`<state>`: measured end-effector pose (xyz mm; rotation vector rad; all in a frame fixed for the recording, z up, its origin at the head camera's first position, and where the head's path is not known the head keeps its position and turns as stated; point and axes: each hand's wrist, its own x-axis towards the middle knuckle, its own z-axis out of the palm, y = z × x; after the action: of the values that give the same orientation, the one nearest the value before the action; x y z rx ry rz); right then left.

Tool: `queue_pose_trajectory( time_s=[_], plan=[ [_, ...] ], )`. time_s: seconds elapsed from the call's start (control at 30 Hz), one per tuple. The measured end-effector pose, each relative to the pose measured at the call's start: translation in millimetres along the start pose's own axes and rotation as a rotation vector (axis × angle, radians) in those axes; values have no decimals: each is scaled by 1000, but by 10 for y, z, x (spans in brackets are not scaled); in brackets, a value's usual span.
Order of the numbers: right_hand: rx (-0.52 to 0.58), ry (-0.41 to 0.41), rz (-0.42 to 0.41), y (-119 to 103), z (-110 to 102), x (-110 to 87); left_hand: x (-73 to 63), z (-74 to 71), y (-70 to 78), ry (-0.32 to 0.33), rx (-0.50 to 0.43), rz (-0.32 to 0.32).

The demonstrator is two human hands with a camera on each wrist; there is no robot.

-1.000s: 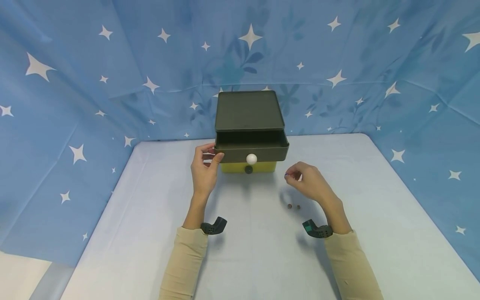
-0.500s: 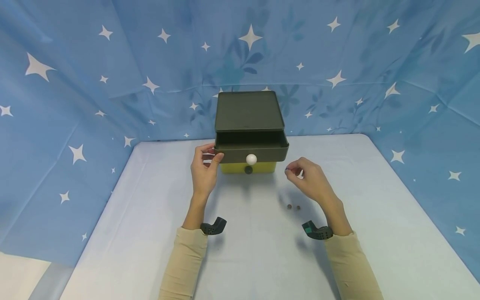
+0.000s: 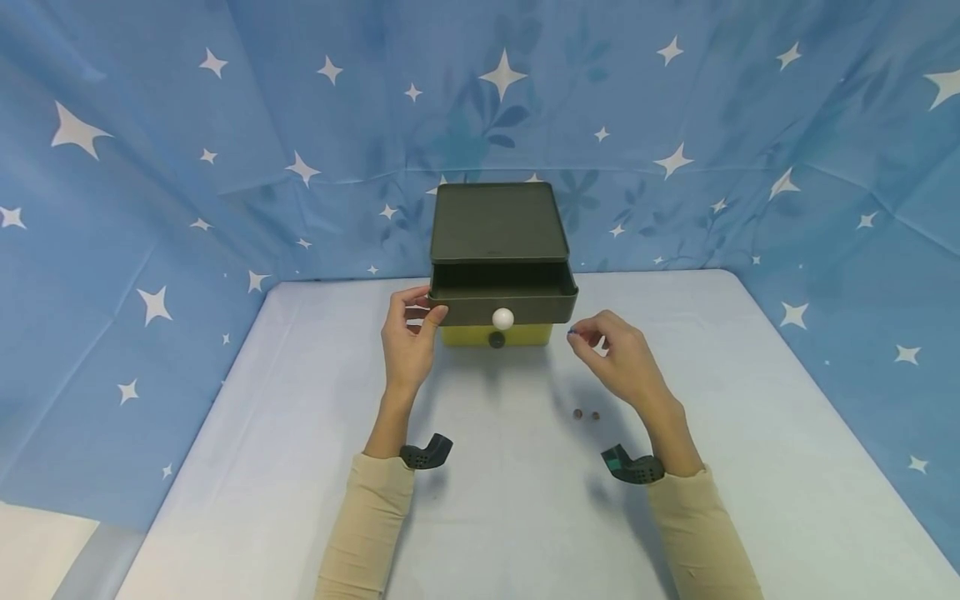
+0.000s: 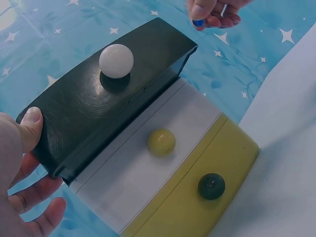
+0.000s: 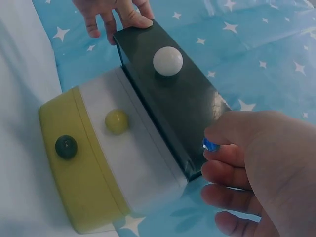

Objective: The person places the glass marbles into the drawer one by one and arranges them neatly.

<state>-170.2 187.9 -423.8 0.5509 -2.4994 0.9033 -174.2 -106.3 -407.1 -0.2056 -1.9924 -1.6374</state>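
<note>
A small chest [image 3: 498, 221] has three stacked drawers: dark green on top, white in the middle, yellow at the bottom. Its top drawer [image 3: 480, 312] with a white knob [image 3: 503, 318] is pulled out. My left hand [image 3: 408, 342] grips that drawer's left front corner, thumb on the front and fingers along the side. Right of the chest, my right hand [image 3: 618, 354] is raised and pinches a small blue bead [image 5: 211, 144] between thumb and forefinger. In the head view the bead [image 3: 573, 331] shows only as a speck. The pulled-out drawer hides the white one there.
Two small brown beads [image 3: 577, 414] lie on the white table [image 3: 498, 500] below my right hand. A blue star-patterned curtain [image 3: 360, 142] hangs behind and along both sides. The white drawer has a yellow knob [image 4: 161, 142], the yellow drawer a dark green knob [image 4: 211, 186].
My right hand has risen slightly towards the drawer's height with the blue bead in its fingertips. The left hand and the top drawer have stayed in place.
</note>
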Motion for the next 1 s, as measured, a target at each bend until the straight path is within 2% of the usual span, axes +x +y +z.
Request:
queue_pose_trajectory(
  time_s=[0.17, 0.5, 0.87, 1.0],
  plan=[
    [10, 44, -35, -34, -9, 12, 4, 3, -13, 3, -3, 2],
    [49, 153, -111, -101, -10, 38, 6, 8, -48, -3, -3, -48],
    [95, 329, -132, -122, 35, 249, 4, 11, -40, 5, -10, -41],
    [99, 351, -105, -119, 46, 321, -5, 19, -41, 6, -15, -54]
  ],
)
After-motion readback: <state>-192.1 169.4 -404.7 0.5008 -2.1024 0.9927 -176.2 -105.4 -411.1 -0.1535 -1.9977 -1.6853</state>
